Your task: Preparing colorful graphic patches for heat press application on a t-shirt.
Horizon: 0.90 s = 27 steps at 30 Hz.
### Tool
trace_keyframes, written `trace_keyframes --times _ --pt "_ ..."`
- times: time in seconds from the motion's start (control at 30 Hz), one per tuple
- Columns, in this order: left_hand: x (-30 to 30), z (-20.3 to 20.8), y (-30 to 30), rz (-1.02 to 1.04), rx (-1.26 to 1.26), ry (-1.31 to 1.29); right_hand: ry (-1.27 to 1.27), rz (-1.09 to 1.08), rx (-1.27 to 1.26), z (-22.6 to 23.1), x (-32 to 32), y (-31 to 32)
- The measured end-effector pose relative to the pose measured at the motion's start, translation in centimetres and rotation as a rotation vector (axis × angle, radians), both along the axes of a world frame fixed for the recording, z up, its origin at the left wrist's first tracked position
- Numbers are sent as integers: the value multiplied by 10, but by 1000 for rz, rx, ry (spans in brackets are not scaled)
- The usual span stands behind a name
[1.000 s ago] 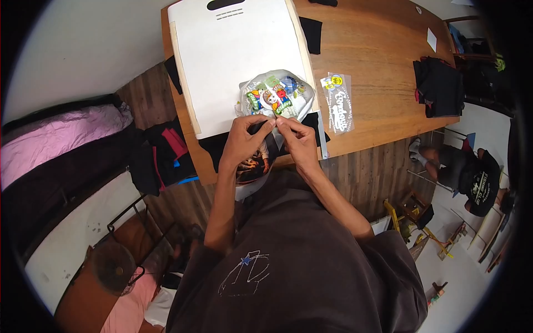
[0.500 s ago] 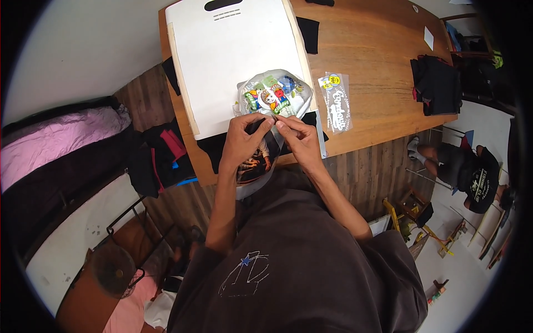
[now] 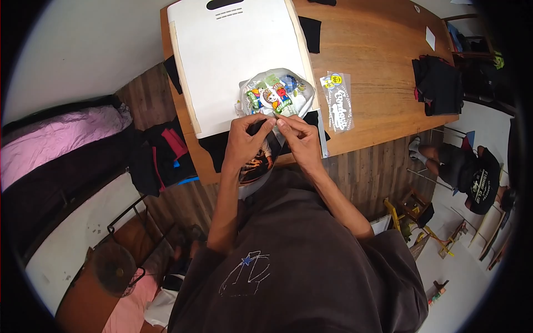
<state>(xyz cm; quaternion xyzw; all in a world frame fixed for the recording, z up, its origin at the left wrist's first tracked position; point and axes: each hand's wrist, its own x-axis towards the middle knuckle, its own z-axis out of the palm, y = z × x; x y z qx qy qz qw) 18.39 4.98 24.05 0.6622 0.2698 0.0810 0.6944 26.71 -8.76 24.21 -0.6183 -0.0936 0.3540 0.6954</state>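
Note:
My left hand (image 3: 245,143) and my right hand (image 3: 302,143) meet over the front edge of a white board, thumbs and forefingers pinched together. Between them they grip a printed clear plastic film (image 3: 274,94). Its far part bulges over the board and carries a colourful cartoon print in green, red and blue. Below the fingers hangs a darker printed piece (image 3: 257,166), partly covered by my left hand; whether it belongs to the same film I cannot tell. The exact spot being pinched is hidden by the fingertips.
The white board (image 3: 233,61) lies on a wooden table (image 3: 377,50) over black cloth. Right of it lies another printed clear film (image 3: 337,105). Folded dark garments (image 3: 437,86) sit at the table's right end. A person (image 3: 466,172) is at far right; a fan (image 3: 114,269) stands lower left.
The whole view has shifted slightly. Both hands keep their pinch on the film, with only small finger movement; the film's bulging far part has changed shape a little.

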Motion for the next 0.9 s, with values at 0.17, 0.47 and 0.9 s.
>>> trace_keyframes --times 0.17,0.47,0.9 --pt "2 -1 0 18 0 -19 45 -10 -13 5 2 -1" --pt "2 -2 0 12 16 1 -52 64 -2 3 7 -3" --pt "0 7 3 -27 33 3 -24 62 12 4 6 -3"
